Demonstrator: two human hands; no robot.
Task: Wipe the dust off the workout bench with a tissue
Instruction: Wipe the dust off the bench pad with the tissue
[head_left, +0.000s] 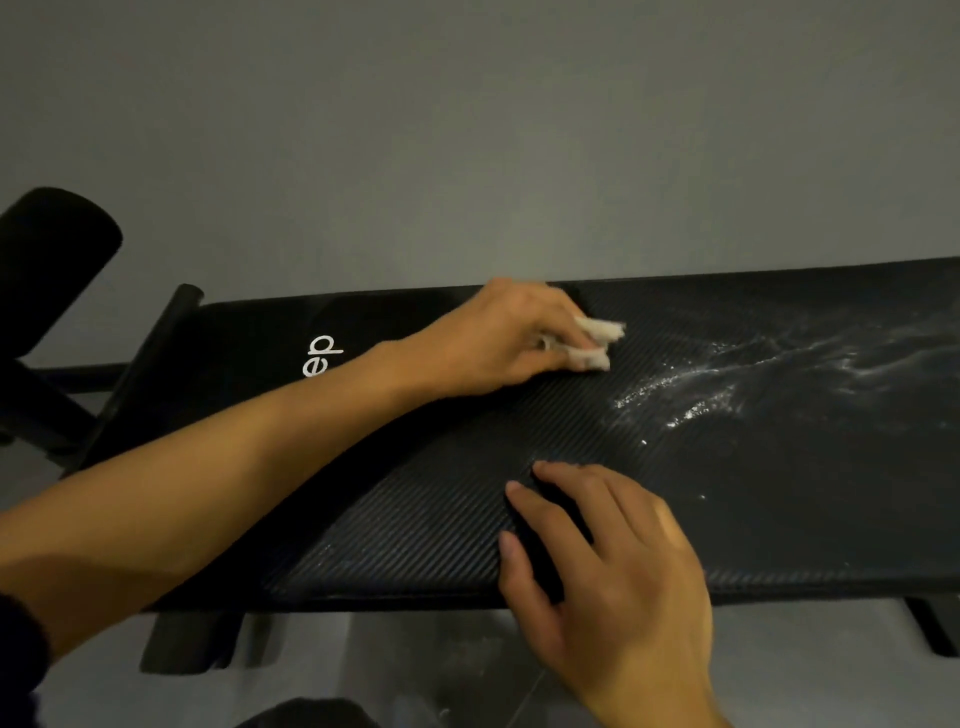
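A black workout bench (426, 499) with a ribbed pad runs across the view. White dust (691, 389) streaks the pad's right half. My left hand (498, 338) reaches across the pad near its far edge and grips a crumpled white tissue (597, 340), which pokes out past the fingers and lies on the pad just left of the dust. My right hand (608, 561) rests on the pad's near edge with fingers spread and nothing in it.
A black foam roller (52, 260) on the bench frame stands at the far left. A grey wall rises behind the bench. Below the near edge lie the grey floor and the bench's black feet (187, 644).
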